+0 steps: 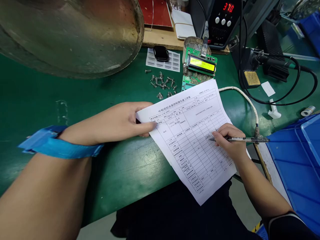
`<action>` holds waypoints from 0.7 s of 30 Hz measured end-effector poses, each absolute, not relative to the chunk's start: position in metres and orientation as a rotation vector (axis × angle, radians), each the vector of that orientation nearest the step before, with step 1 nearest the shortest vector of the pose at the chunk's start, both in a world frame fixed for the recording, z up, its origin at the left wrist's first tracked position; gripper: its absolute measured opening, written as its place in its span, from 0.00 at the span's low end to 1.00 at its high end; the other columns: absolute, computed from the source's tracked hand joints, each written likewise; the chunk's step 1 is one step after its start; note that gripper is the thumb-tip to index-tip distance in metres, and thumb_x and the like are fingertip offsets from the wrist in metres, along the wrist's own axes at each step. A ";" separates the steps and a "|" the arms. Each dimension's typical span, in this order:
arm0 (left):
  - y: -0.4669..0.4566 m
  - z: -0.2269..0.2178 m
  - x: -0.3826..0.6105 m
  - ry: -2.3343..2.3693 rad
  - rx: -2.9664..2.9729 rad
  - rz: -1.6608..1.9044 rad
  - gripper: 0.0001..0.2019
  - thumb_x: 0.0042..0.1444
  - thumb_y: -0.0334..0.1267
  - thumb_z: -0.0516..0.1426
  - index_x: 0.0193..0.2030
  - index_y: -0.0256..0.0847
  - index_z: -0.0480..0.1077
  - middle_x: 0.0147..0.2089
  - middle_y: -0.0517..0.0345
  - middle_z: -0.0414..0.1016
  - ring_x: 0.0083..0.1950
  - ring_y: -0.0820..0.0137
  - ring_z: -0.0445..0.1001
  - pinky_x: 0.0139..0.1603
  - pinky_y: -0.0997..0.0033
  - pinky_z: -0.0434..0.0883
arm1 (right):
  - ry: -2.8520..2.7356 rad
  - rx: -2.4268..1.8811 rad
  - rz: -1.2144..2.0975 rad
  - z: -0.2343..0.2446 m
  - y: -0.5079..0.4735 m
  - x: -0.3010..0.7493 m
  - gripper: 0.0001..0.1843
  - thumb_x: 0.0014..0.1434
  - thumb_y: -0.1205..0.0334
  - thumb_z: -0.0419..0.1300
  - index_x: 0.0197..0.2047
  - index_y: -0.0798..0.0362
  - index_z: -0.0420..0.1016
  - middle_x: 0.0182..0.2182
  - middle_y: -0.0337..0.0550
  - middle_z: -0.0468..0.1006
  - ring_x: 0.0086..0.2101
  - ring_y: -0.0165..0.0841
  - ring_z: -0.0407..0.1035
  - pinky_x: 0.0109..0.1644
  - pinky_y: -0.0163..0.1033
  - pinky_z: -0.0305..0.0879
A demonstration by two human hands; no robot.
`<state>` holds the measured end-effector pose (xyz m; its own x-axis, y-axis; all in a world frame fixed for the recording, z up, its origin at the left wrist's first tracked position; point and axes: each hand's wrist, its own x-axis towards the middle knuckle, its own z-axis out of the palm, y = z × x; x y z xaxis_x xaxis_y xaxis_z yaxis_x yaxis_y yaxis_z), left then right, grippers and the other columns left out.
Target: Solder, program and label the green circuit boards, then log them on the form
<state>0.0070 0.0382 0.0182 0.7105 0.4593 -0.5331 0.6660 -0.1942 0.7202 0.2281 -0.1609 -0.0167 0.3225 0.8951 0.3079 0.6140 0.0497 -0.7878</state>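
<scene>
A printed form sheet point(192, 133) lies tilted over the front edge of the green bench mat point(75, 93). My left hand point(117, 121) grips the sheet's upper left corner, thumb on top and fingers curled beneath, and holds it down. A blue wrist strap point(60, 146) circles that wrist. My right hand point(228, 140) rests on the sheet's right side, fingers closed round a pen point(240, 139) whose tip touches a table cell.
Several small screws point(162, 83) lie behind the sheet, beside a circuit board with a lit green display point(202, 64). A black watch point(161, 52) sits on labels. A soldering station point(225, 20) reads 370; its cables trail right. Blue bins point(297, 160) stand at right. A large metal dish point(72, 33) looms upper left.
</scene>
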 end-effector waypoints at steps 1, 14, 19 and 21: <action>0.038 0.018 0.007 0.877 1.842 -0.236 0.27 0.46 0.46 0.58 0.54 0.43 0.64 0.40 0.59 0.78 0.39 0.62 0.76 0.35 0.71 0.72 | -1.386 -1.658 0.372 -0.017 -0.161 0.228 0.15 0.54 0.66 0.61 0.18 0.51 0.65 0.17 0.34 0.68 0.23 0.28 0.65 0.29 0.38 0.65; 0.039 0.017 0.006 0.880 1.852 -0.228 0.27 0.45 0.43 0.59 0.55 0.44 0.64 0.45 0.59 0.77 0.43 0.62 0.75 0.37 0.73 0.72 | -1.340 -1.637 0.380 -0.015 -0.160 0.228 0.17 0.54 0.69 0.61 0.17 0.51 0.63 0.16 0.33 0.66 0.21 0.26 0.62 0.26 0.36 0.61; 0.038 0.019 0.007 0.863 1.857 -0.215 0.28 0.45 0.44 0.58 0.55 0.42 0.65 0.46 0.57 0.77 0.41 0.63 0.76 0.36 0.73 0.72 | -1.359 -1.653 0.347 -0.016 -0.160 0.228 0.16 0.54 0.68 0.61 0.18 0.51 0.64 0.17 0.34 0.67 0.23 0.27 0.64 0.28 0.37 0.62; 0.038 0.018 0.008 0.869 1.847 -0.210 0.29 0.44 0.45 0.58 0.55 0.42 0.65 0.46 0.57 0.77 0.41 0.63 0.76 0.36 0.73 0.73 | -1.357 -1.663 0.339 -0.016 -0.160 0.227 0.16 0.54 0.67 0.61 0.18 0.51 0.64 0.17 0.34 0.67 0.23 0.27 0.64 0.28 0.37 0.63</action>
<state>0.0076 0.0377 0.0183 0.7224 0.4669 -0.5101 0.6481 -0.2001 0.7348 0.2273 -0.1598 -0.0161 0.3513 0.8772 0.3272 0.6199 0.0439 -0.7834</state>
